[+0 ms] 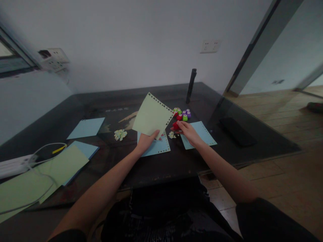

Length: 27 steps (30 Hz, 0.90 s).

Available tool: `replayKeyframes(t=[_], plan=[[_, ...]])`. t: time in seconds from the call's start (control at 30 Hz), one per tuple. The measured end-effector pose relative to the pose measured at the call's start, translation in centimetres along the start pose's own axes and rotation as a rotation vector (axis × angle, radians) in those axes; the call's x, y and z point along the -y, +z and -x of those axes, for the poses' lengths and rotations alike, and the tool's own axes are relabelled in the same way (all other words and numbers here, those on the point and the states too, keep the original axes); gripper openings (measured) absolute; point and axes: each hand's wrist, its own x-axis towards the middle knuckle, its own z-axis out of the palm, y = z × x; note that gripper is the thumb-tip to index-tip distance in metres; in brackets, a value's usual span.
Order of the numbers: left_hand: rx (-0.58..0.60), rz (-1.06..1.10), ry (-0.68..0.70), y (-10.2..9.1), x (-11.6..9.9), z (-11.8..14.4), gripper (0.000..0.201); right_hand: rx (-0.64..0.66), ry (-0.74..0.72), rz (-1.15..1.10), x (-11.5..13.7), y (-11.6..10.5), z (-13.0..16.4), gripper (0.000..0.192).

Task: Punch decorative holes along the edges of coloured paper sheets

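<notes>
My left hand holds a pale green paper sheet up off the dark table; the sheet's upper right edge shows a row of punched holes. My right hand grips a small red paper punch at the sheet's right edge. Under my hands lie two light blue sheets with punched edges, one below the left hand and one under the right wrist. Small piles of punched paper bits sit at left and between the hands.
A cluster of small coloured punches sits behind my right hand. A dark upright stick stands farther back. More blue and green sheets and a white cable lie at left. A black flat object lies at right.
</notes>
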Motion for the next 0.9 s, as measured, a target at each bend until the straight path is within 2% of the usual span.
replayKeyframes(t=[0.37, 0.57, 0.77, 0.9], plan=[[-0.002, 0.016, 0.002, 0.0, -0.4, 0.1, 0.027, -0.059, 0.022, 0.114, 1.0, -0.5, 0.5, 0.032], [0.056, 0.002, 0.006, -0.2, -0.8, 0.2, 0.025, -0.008, 0.08, 0.115, 1.2, -0.5, 0.7, 0.03], [0.009, -0.011, 0.024, -0.1, -0.4, 0.0, 0.025, -0.005, 0.078, 0.121, 1.7, -0.3, 0.9, 0.027], [0.056, -0.001, 0.023, 0.0, -0.5, 0.1, 0.025, 0.017, 0.086, 0.113, 1.8, -0.4, 1.0, 0.029]])
